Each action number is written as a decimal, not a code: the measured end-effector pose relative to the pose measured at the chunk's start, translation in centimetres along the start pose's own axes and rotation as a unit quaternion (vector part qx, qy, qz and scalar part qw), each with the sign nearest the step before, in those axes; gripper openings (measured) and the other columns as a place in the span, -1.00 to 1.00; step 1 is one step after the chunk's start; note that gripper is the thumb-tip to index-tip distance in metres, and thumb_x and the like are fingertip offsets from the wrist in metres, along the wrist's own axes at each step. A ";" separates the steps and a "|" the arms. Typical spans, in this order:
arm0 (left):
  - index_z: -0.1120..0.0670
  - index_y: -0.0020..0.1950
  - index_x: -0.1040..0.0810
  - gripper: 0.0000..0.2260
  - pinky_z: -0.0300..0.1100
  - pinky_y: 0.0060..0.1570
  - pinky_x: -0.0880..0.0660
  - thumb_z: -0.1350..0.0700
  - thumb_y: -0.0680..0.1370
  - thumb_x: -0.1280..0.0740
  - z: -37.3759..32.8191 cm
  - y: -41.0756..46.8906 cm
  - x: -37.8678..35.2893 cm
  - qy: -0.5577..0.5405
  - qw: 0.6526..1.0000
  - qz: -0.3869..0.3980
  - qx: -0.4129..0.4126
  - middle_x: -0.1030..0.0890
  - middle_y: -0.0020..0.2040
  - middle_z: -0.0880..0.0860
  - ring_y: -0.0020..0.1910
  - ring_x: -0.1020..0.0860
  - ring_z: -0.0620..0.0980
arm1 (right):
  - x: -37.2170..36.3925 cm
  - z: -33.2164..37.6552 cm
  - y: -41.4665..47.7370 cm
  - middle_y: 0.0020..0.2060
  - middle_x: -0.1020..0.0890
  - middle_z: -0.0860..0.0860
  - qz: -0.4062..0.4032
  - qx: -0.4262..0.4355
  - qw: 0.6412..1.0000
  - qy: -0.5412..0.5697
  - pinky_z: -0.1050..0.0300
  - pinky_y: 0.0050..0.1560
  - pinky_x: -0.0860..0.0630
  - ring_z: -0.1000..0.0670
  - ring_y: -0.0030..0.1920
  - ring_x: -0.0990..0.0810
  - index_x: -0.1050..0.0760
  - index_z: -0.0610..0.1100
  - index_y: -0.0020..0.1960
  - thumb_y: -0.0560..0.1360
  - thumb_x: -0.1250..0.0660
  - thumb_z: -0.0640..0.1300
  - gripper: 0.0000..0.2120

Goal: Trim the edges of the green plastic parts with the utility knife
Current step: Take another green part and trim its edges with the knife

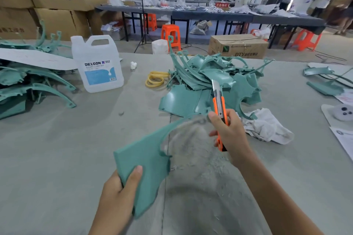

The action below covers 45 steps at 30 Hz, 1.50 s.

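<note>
Left hand point(118, 192) is clamped on the near corner of a flat teal-green plastic panel point(145, 154), thumb on top. The fingers underneath are hidden, so no idea how they sit. Right hand point(229, 135) is wrapped round an orange utility knife with a snap-off blade point(219, 112).

The bit that matters: the panel's long axis runs from the left hand up and away to the right, tapering towards the right thumb. Its scooped-out inner edge faces the knife hand, so the right hand is the one closer to the edge that wants trimming. The blade points up and away from the panel though, not on it, so I reckon it needs tipping down onto that curve first.

The panel's far tip is a smear of motion blur, and I can't tell if the thumb is touching it.

Further out, there are pale shavings point(200, 160) on the grey table point(57, 149) and a crumpled white rag point(267, 126) to the right. A heap of green plastic parts point(191, 99) sits behind the knife.
</note>
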<state>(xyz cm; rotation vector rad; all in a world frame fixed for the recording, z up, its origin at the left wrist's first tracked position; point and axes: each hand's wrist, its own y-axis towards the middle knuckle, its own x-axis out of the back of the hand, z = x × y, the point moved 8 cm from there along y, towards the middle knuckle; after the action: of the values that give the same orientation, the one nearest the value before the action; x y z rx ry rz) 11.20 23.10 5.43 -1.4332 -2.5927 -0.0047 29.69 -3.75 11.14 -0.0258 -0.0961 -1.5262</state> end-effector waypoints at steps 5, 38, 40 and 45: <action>-0.05 -0.02 -0.67 -0.85 -0.52 -0.20 -0.50 0.03 0.42 -0.47 0.9 -2.5 -0.8 -0.012 0.999 0.044 -0.014 -0.73 -0.11 -0.19 -0.12 -0.66 -0.32 | -1.2 0.3 -0.7 -0.10 -0.71 -0.07 0.023 -0.054 0.981 0.187 0.19 -0.46 -0.45 -0.14 -0.09 -0.75 -0.37 -0.10 0.02 0.53 -0.51 -0.14 -0.71; -0.26 0.50 -0.37 -0.44 -0.37 0.31 -0.36 0.14 0.53 -0.28 -5.7 -4.4 1.5 0.233 0.933 -0.050 -0.271 -0.37 0.47 -0.33 0.44 -0.31 -0.37 | -2.4 3.8 -7.0 -0.32 -0.64 0.03 0.103 0.153 0.939 -0.291 0.01 -0.34 -0.57 0.04 -0.39 -0.59 -0.41 0.46 0.23 0.61 -0.26 0.17 -0.75; -0.29 0.47 -0.41 -0.57 -0.51 0.33 -0.25 0.06 0.64 -0.29 -5.8 -4.4 2.0 0.205 0.943 -0.072 -0.250 -0.41 0.44 -0.35 0.43 -0.33 -0.38 | -1.0 3.5 -5.5 -0.33 -0.63 0.06 0.068 0.139 0.924 -0.349 0.00 -0.26 -0.59 0.04 -0.34 -0.60 -0.40 0.40 0.25 0.61 -0.23 0.19 -0.77; -0.30 -0.01 -0.68 -0.73 -0.30 -0.09 -0.52 0.13 0.56 -0.44 -3.1 -3.2 2.9 0.036 0.995 -0.084 -0.037 -0.67 -0.14 -0.37 -0.09 -0.58 -0.49 | 0.6 3.5 -4.7 -0.31 -0.61 0.09 0.025 0.154 0.925 -0.348 -0.04 -0.20 -0.58 0.05 -0.30 -0.58 -0.35 0.39 0.29 0.63 -0.17 0.22 -0.76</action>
<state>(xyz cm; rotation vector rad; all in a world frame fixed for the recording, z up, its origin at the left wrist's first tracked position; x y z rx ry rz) 7.48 23.55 9.16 -1.2081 -2.6718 -0.1732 24.85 -4.28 14.51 -0.3184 -0.8942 -1.3746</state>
